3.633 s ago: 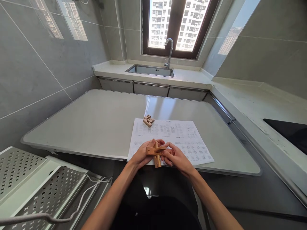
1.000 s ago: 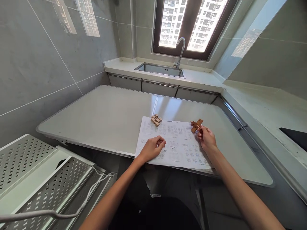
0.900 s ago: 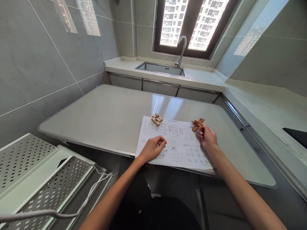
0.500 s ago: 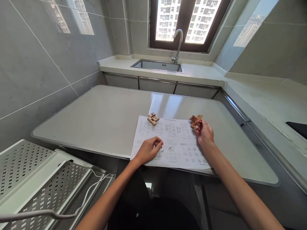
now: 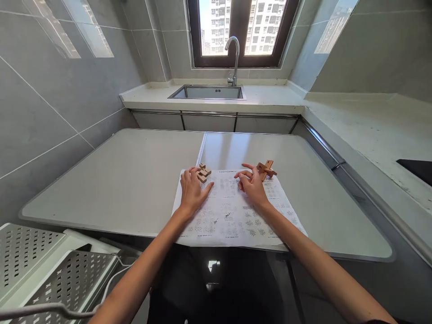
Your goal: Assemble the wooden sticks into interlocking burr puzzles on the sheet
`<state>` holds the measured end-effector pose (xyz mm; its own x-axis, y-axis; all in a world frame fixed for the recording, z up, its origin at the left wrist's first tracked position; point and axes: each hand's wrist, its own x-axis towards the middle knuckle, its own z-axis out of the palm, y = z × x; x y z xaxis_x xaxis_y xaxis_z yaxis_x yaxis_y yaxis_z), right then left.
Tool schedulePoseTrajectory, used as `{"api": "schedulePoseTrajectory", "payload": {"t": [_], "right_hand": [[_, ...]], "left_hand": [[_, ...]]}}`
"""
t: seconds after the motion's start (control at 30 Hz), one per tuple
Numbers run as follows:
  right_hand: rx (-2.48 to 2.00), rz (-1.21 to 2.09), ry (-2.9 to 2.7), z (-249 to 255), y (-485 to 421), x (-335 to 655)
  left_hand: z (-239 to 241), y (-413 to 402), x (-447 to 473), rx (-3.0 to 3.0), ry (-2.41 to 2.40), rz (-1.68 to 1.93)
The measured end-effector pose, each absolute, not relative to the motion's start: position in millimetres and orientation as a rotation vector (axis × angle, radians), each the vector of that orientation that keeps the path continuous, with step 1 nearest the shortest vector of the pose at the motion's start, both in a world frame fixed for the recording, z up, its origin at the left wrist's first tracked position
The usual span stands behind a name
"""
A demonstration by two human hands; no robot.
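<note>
My left hand [image 5: 191,190] lies on the printed instruction sheet [image 5: 232,220] with its fingers apart. Its fingertips reach the small cluster of loose wooden puzzle pieces [image 5: 203,172] at the sheet's far left corner without closing on them. My right hand [image 5: 251,183] hovers over the far middle of the sheet, fingers stretched out and empty. The assembled wooden cross puzzle [image 5: 266,168] rests on the sheet's far right corner, just beyond that hand's knuckles.
The sheet lies on a grey folding table [image 5: 135,175]. Beyond it runs a counter with a steel sink [image 5: 207,92] and a faucet [image 5: 232,58] under a window. A perforated metal rack [image 5: 43,265] with a cable stands at lower left. A black hob [image 5: 416,168] sits at right.
My right hand has let go of the wooden cross, which now lies on the sheet, and has moved left. My left hand has opened and reached forward to the loose wooden pieces.
</note>
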<state>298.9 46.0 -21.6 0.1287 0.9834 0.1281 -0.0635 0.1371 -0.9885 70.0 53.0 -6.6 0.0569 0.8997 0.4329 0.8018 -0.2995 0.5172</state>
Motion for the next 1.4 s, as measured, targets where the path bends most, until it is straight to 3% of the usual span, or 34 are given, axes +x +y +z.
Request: {"api": "schedulePoseTrajectory", "payload": {"t": [0.2,0.5,0.8,1.03,1.4], "right_hand": [[-1.090,1.152,-1.289,-22,79,291],[-1.080,1.186,-1.315,-31,86,287],[-1.218,0.973,-1.385,-28,85,290],[-1.272,0.609,-1.825,-21,76,294],[-1.285,0.611,-1.969,-24,78,302]], "left_hand": [[-14,98,66,2.153,1.874,0.866],[-17,127,68,2.169,1.664,0.893],[-12,116,90,2.295,1.064,0.699],[-7,120,60,2.409,1.133,0.726],[10,121,50,1.887,1.111,0.740]]}}
